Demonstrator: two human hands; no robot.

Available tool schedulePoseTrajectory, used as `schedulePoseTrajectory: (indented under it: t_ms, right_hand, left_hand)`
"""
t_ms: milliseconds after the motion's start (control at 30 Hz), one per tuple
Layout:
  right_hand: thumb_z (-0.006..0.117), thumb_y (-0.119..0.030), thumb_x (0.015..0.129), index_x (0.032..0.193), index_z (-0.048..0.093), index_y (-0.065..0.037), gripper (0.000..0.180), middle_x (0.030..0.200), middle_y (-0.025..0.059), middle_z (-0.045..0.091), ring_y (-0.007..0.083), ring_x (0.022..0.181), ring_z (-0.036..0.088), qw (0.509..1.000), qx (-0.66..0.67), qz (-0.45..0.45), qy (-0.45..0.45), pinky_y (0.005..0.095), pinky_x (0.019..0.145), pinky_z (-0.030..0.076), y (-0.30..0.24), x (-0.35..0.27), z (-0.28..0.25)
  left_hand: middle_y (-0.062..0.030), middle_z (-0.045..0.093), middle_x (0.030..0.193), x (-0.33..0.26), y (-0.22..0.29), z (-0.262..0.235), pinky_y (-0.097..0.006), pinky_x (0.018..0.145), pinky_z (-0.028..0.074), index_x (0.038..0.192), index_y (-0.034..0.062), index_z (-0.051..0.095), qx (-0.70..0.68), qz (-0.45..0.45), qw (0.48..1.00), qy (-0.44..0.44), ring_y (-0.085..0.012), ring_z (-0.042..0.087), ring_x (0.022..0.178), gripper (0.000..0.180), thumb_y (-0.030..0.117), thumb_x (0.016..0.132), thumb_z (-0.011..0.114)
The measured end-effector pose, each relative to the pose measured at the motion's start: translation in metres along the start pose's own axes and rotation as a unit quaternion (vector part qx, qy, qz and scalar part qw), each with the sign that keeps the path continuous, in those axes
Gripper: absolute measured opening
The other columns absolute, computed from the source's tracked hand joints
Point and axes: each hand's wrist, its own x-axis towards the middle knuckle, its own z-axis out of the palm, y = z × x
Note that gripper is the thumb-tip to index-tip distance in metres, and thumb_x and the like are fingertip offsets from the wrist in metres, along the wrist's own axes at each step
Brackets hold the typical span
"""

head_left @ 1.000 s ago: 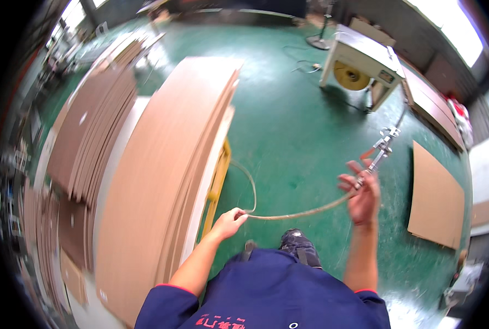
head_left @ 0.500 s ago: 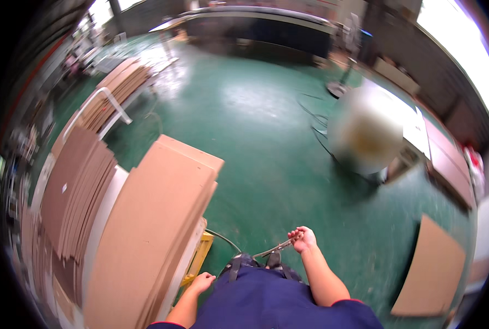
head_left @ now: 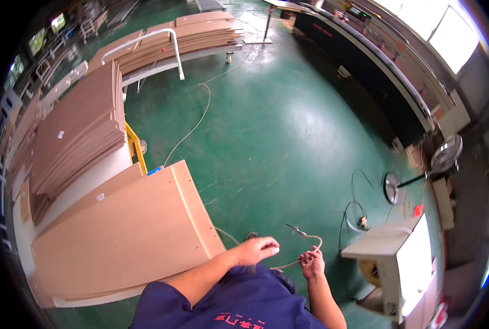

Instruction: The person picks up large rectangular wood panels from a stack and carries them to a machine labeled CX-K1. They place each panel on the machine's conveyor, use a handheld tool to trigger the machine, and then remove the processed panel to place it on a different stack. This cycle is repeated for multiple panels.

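Observation:
My right hand (head_left: pixel 313 264) is closed around a thin pale hose (head_left: pixel 319 240). Beyond my fingers the hose loops up and ends in a small metal fitting (head_left: pixel 297 230) that hangs free over the green floor. My left hand (head_left: pixel 259 250) hovers in front of my body with its fingers curled together, and nothing shows in them. It is nearest to the right edge of a stack of brown boards (head_left: pixel 129 241), whose top panel has a row of small holes along that edge. The hose runs from my right hand back toward my body, where part of it is hidden.
Darker brown panels (head_left: pixel 80 131) are stacked at the left, with a white-railed cart of boards (head_left: pixel 184 41) behind. A long dark machine (head_left: pixel 359 71) stands far right. A floor fan (head_left: pixel 447 153), loose cables (head_left: pixel 354 208) and a white cabinet-like unit (head_left: pixel 389 252) are at the right.
My view has turned to the left. My left hand has come up from beside the board stack to in front of my body. The hose end now extends beyond my right hand.

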Motion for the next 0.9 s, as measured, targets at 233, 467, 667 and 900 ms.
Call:
schedulePoseTrajectory:
  t_ms: [233, 467, 667, 900]
  right_hand:
    - [0.054, -0.01, 0.085, 0.101, 0.05, -0.01, 0.017, 0.08, 0.0069, 0.056, 0.0243, 0.074, 0.055, 0.997, 0.022, 0.069, -0.002, 0.0407, 0.074, 0.052, -0.139, 0.187, 0.157]
    - [0.055, -0.013, 0.083, 0.095, 0.051, 0.0, 0.018, 0.088, 0.0119, 0.058, 0.0267, 0.078, 0.059, 0.99, -0.047, 0.132, -0.022, 0.0439, 0.076, 0.054, -0.204, 0.431, 0.332]
    - [0.054, -0.017, 0.086, 0.106, 0.045, -0.001, 0.027, 0.086, 0.0141, 0.057, 0.0272, 0.071, 0.059, 0.985, -0.068, 0.143, -0.07, 0.0426, 0.071, 0.056, -0.347, 0.605, 0.519]
    - [0.062, -0.019, 0.081, 0.113, 0.05, -0.006, 0.037, 0.108, 0.0166, 0.049, 0.036, 0.097, 0.061, 0.997, -0.058, 0.04, -0.034, 0.0503, 0.084, 0.055, -0.518, 0.772, 0.682]
  left_hand:
    - [-0.0132, 0.069, 0.105, 0.13, 0.031, -0.132, -0.035, 0.084, 0.052, 0.11, 0.0039, 0.063, 0.043, -0.022, 0.951, 0.307, -0.0235, 0.067, 0.096, 0.032, 0.031, 0.093, 0.062]
    - [-0.014, 0.069, 0.102, 0.221, -0.039, -0.219, -0.038, 0.083, 0.052, 0.105, 0.0052, 0.064, 0.164, -0.274, 0.85, 0.42, -0.0266, 0.067, 0.095, 0.038, 0.04, 0.091, 0.062]
    - [-0.0141, 0.07, 0.095, 0.297, -0.124, -0.238, -0.039, 0.079, 0.052, 0.103, 0.0036, 0.067, -0.033, -0.395, 0.827, 0.399, -0.0275, 0.067, 0.091, 0.038, 0.039, 0.091, 0.06]
    - [-0.0114, 0.07, 0.082, 0.402, -0.123, -0.367, -0.037, 0.066, 0.052, 0.094, 0.0004, 0.068, -0.098, -0.394, 0.831, 0.381, -0.0199, 0.067, 0.07, 0.036, 0.035, 0.092, 0.059]
